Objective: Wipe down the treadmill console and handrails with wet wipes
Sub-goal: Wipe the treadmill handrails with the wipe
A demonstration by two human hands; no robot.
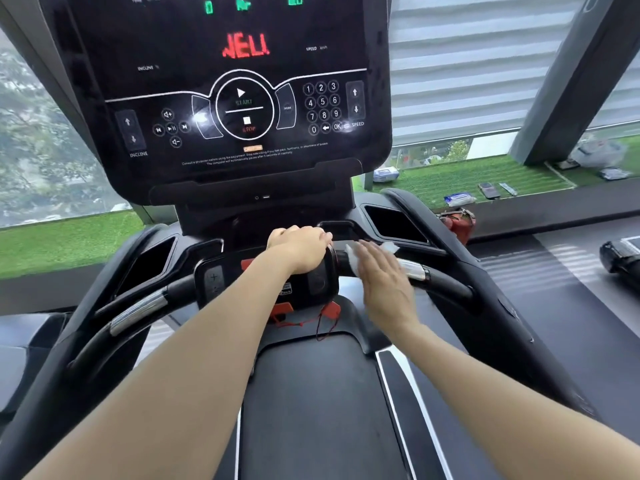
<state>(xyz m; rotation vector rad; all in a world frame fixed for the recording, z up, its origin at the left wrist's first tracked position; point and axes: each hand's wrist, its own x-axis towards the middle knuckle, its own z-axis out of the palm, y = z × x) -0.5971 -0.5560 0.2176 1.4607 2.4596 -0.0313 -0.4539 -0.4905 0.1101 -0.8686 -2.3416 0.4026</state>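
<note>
Nearest, right hand (381, 275) lies flat, fingers straight, pressing a white wet wipe (353, 259) onto the black curved handrail (446, 282); left hand (299, 247) grips the small black control pod (311, 278). Sweep outward over the silver sensor plate (412, 270), pressing evenly.

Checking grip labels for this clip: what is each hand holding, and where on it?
The left hand grips the top edge of the small control panel. The right hand holds nothing; flat fingers press the wet wipe against the handrail.
</note>
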